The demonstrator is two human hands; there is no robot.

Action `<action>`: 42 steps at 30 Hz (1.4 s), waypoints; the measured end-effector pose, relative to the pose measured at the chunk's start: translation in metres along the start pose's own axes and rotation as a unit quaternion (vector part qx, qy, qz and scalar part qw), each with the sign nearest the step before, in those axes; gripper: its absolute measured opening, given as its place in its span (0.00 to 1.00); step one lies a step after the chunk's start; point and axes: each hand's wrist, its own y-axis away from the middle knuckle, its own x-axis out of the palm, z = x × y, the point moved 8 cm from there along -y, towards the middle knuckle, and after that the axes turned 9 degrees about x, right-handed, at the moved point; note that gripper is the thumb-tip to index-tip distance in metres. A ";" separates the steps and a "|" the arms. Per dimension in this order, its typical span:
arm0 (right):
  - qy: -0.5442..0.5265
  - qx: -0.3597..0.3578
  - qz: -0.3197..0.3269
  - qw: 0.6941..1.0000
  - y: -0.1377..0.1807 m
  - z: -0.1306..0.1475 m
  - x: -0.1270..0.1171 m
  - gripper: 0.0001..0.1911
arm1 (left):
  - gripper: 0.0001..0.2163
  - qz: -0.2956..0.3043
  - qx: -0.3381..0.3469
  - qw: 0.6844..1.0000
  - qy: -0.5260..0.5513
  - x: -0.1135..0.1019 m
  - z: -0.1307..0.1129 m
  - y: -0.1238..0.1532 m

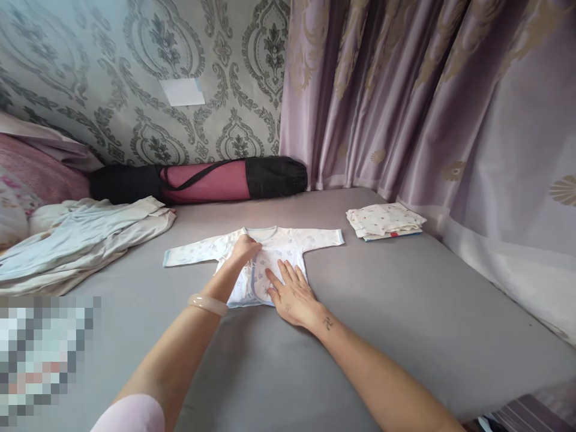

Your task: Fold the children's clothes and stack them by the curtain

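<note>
On one shirt [263, 260] — two hands [244, 247] [293, 297], one bangle [207, 304]

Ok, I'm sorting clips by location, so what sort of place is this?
Probably a bedroom in a home: a broad grey cloth-covered surface that looks like a bed, long purple curtains beside it, and patterned wallpaper behind.

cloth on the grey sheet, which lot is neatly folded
The stack at picture right; the white shirt lies spread out, and the pile at left is rumpled.
</note>
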 end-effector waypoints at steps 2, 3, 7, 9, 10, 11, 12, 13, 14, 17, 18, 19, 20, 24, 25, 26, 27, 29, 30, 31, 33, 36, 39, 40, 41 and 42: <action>-0.002 0.000 0.002 1.000 0.000 0.000 0.000 0.28 | 0.12 -0.023 0.014 0.999 -0.020 0.000 -0.003 0.004; -0.003 0.001 0.004 1.000 0.001 0.000 -0.001 0.28 | 0.14 -0.034 0.029 0.998 -0.039 0.000 -0.006 0.007; -0.005 -0.011 0.037 0.999 -0.001 0.000 -0.012 0.28 | 0.14 -0.088 0.137 0.970 -0.181 -0.006 -0.033 0.023; -0.009 -0.034 0.065 0.997 -0.009 0.001 -0.022 0.24 | 0.13 -0.113 0.207 0.944 -0.229 -0.008 -0.051 0.033; -0.013 -0.037 0.069 0.997 -0.016 -0.001 -0.028 0.21 | 0.13 -0.114 0.243 0.934 -0.236 -0.007 -0.059 0.038; -0.017 -0.031 0.060 0.998 -0.026 -0.005 -0.035 0.20 | 0.13 -0.106 0.280 0.925 -0.235 -0.003 -0.066 0.043; -0.020 -0.017 0.038 0.999 -0.038 -0.010 -0.043 0.20 | 0.13 -0.090 0.310 0.919 -0.229 0.004 -0.071 0.047; -0.019 0.001 0.006 1.000 -0.051 -0.016 -0.050 0.21 | 0.13 -0.071 0.327 0.916 -0.223 0.011 -0.073 0.051; -0.015 0.013 -0.027 0.999 -0.064 -0.021 -0.055 0.22 | 0.14 -0.055 0.329 0.917 -0.220 0.019 -0.073 0.053; 0.010 0.017 -0.047 0.999 -0.098 -0.029 -0.044 0.24 | 0.22 -0.050 0.272 0.932 -0.234 0.038 -0.059 0.053; 0.016 0.019 -0.036 0.999 -0.107 -0.031 -0.036 0.25 | 0.24 -0.057 0.251 0.936 -0.240 0.042 -0.054 0.053; 0.019 0.026 -0.023 0.999 -0.114 -0.033 -0.028 0.25 | 0.26 -0.062 0.236 0.939 -0.243 0.045 -0.049 0.053; 0.019 0.038 -0.011 0.999 -0.119 -0.035 -0.021 0.25 | 0.27 -0.064 0.226 0.941 -0.243 0.048 -0.046 0.053; 0.019 0.083 0.015 0.996 -0.127 -0.042 -0.005 0.29 | 0.30 -0.051 0.211 0.949 -0.229 0.054 -0.040 0.052; 0.024 0.090 0.015 0.995 -0.127 -0.043 -0.004 0.30 | 0.30 -0.046 0.209 0.951 -0.223 0.054 -0.040 0.051; 0.032 0.096 0.014 0.995 -0.127 -0.043 -0.004 0.30 | 0.31 -0.040 0.208 0.953 -0.216 0.054 -0.040 0.051; 0.042 0.101 0.014 0.994 -0.127 -0.043 -0.004 0.30 | 0.31 -0.032 0.206 0.956 -0.206 0.053 -0.040 0.050; 0.062 0.104 0.018 0.992 -0.127 -0.043 -0.003 0.30 | 0.32 0.006 0.213 0.961 -0.177 0.050 -0.040 0.051; 0.070 0.103 0.019 0.992 -0.127 -0.042 -0.002 0.30 | 0.33 0.034 0.227 0.961 -0.158 0.048 -0.039 0.053; 0.077 0.101 0.018 0.992 -0.127 -0.041 -0.001 0.30 | 0.33 0.060 0.244 0.958 -0.135 0.044 -0.038 0.057; 0.089 0.096 0.003 0.991 -0.127 -0.040 -0.001 0.30 | 0.31 0.074 0.277 0.955 -0.080 0.026 -0.030 0.070; 0.098 0.083 -0.030 0.991 -0.127 -0.039 -0.001 0.30 | 0.21 -0.028 0.256 0.966 0.027 -0.024 0.006 0.097; 0.097 0.066 -0.077 0.990 -0.122 -0.033 -0.007 0.29 | 0.18 -0.090 0.148 0.979 0.108 -0.056 0.062 0.128; 0.095 0.057 -0.092 0.990 -0.119 -0.028 -0.009 0.29 | 0.18 -0.103 0.113 0.981 0.117 -0.061 0.078 0.139; 0.090 0.046 -0.102 0.990 -0.115 -0.020 -0.011 0.29 | 0.19 -0.112 0.083 0.982 0.124 -0.065 0.092 0.148; 0.083 0.035 -0.104 0.991 -0.111 -0.010 -0.012 0.29 | 0.21 -0.115 0.062 0.983 0.132 -0.066 0.101 0.156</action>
